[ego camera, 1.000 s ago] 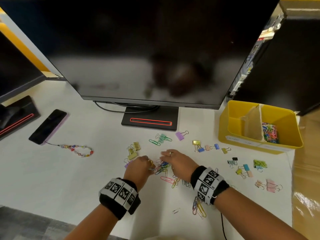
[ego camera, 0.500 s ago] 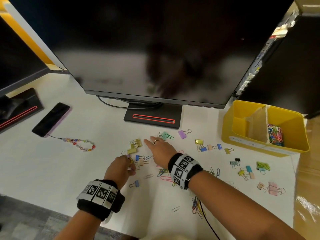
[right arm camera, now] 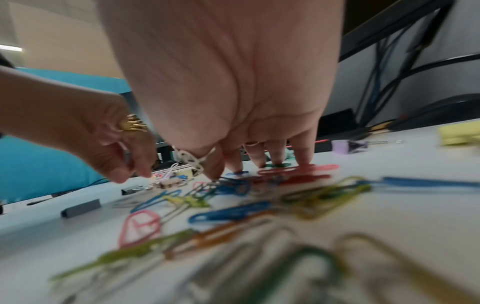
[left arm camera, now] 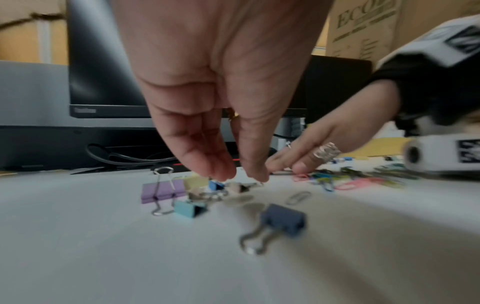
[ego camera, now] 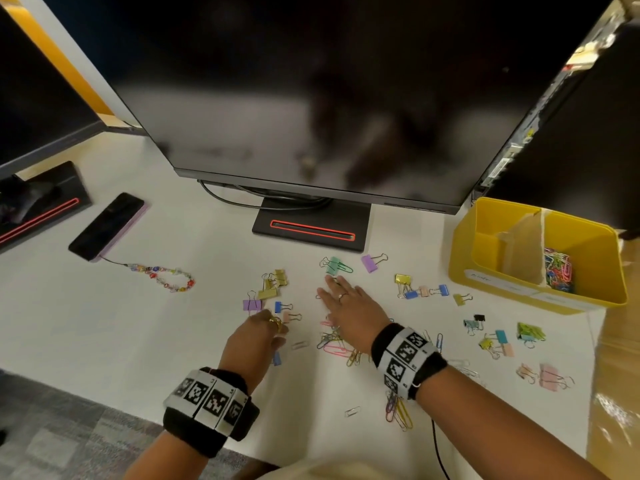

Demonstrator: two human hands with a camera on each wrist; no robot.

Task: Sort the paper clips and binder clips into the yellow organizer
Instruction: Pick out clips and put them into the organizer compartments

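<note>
Colourful paper clips (ego camera: 334,341) and small binder clips lie scattered on the white desk. My right hand (ego camera: 330,289) lies flat on the clips, fingers straight and pointing at a green binder clip (ego camera: 334,265); its fingertips (right arm camera: 259,162) press on paper clips (right arm camera: 293,170). My left hand (ego camera: 278,336) hangs fingers-down over small blue (left arm camera: 215,185) and beige (left arm camera: 239,187) binder clips, next to a purple one (left arm camera: 162,190). A small gap shows between thumb and fingers (left arm camera: 223,172), with nothing in it. The yellow organizer (ego camera: 485,268) stands at the right, with paper clips (ego camera: 557,271) in its right compartment.
A large monitor (ego camera: 311,98) overhangs the desk, its base (ego camera: 308,233) just beyond the clips. A phone (ego camera: 107,225) with a bead strap (ego camera: 162,275) lies at the left. More binder clips (ego camera: 498,337) lie right of my right arm. A black tower (ego camera: 571,150) stands behind the organizer.
My hands, together over the paper clip pile a second ago, have parted. The right hand reached forward and flattened near the green clip; the left shifted left over the small binder clips.
</note>
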